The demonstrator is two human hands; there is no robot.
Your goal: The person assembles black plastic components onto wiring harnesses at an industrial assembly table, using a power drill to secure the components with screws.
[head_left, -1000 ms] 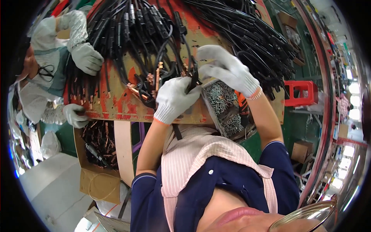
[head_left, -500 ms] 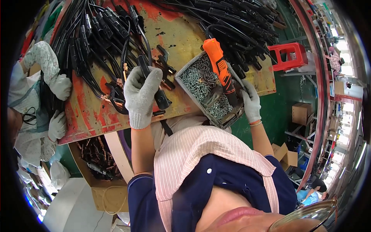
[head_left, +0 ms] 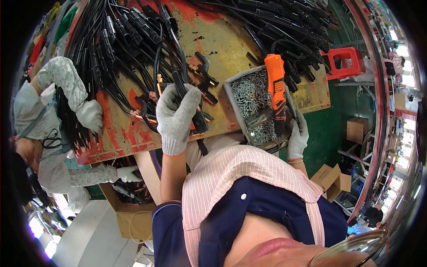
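My left hand [head_left: 177,118], in a grey knit glove, is closed round a black cable handle [head_left: 179,84] above the table's near edge. The handle's lower black end shows beyond my fingers, and a black cable runs up behind it. On the right, my gloved right hand [head_left: 298,137] grips the right rim of a grey tray [head_left: 235,105] full of screws; part of the grip is hidden. An orange power screwdriver [head_left: 275,84] lies across this tray, its tip toward me. Loose black clamp parts [head_left: 205,75] lie beyond my left hand.
Bundles of black cables with handles [head_left: 129,26] cover the table's [head_left: 222,42] far left, and more [head_left: 284,26] lie at the far right. At left, a co-worker's gloved hand [head_left: 90,115] rests by the cables. A cardboard box [head_left: 133,222] stands below; a red stool [head_left: 344,62] stands right.
The tray and screwdriver have shifted right, the screwdriver now more upright in view. My left hand still holds the handle. One of the co-worker's hands has reached into the cardboard box.
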